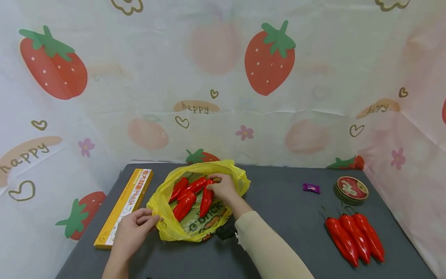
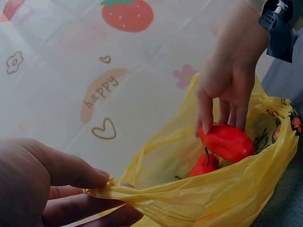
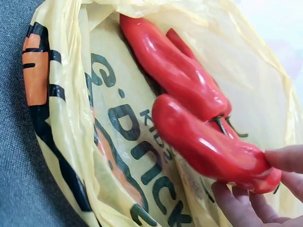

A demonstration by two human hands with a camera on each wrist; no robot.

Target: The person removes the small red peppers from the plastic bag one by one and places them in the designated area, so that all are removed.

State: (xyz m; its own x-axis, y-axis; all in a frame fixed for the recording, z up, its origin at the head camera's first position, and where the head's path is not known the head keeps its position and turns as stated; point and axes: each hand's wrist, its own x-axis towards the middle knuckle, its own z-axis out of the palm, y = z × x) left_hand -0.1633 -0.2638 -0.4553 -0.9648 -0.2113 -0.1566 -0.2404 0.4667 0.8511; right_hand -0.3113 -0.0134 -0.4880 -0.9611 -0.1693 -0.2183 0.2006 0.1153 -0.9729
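Observation:
A yellow plastic bag point(image 1: 163, 228) lies with its mouth spread wide, and several red chili peppers point(image 1: 184, 207) are inside it. At the bag's left rim, my left hand point(image 1: 134, 228) pinches the plastic between thumb and fingers, as the left wrist view shows closely. Inside the mouth, my right hand point(image 1: 223, 188) holds one red chili pepper point(image 3: 208, 146) by its stem end, thumb on one side and fingers on the other. That pepper's tip points toward the printed bag wall. Other peppers point(image 3: 175, 71) lie just beside it.
Left of the bag lies a yellow pasta box point(image 1: 123, 207). To the right are a small purple packet point(image 1: 311, 188), a round tin point(image 1: 351, 189) and a row of three red chili peppers point(image 1: 355, 238) on the dark table point(image 1: 278, 224). A strawberry-print curtain point(image 1: 223, 77) hangs behind.

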